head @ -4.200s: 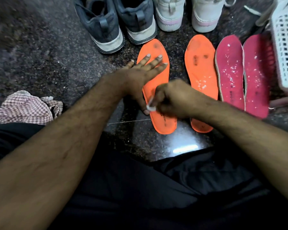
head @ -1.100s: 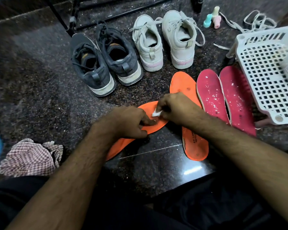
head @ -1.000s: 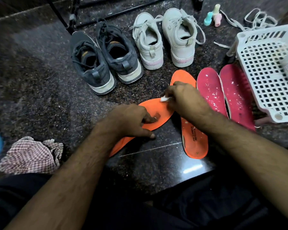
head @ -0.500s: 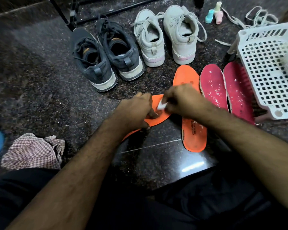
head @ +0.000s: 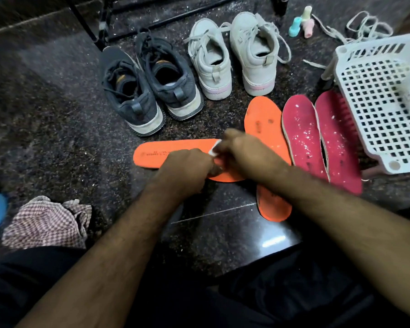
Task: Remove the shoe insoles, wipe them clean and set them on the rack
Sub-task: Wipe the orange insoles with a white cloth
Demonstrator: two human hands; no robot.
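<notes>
Both forearms reached forward from the near edge and met over the dark speckled stone floor (head: 57, 129). The left hand (head: 187, 171) was curled, fingers gripping the near edge of an orange insole (head: 175, 152) that lay crosswise, printed side up. The right hand (head: 244, 152) pinched a small white wipe (head: 214, 150) against that insole's right portion. A second orange insole (head: 260, 119) lay lengthwise just right, partly under the right forearm. Two pink insoles (head: 301, 136), flecked white, lay side by side further right, beside a white perforated basket (head: 379, 110). A checked cloth (head: 45, 223) lay near left. Farther back stood a dark grey shoe pair (head: 149, 91) and a white shoe pair (head: 232, 60). Black rack bars (head: 137, 5) crossed the far floor.
</notes>
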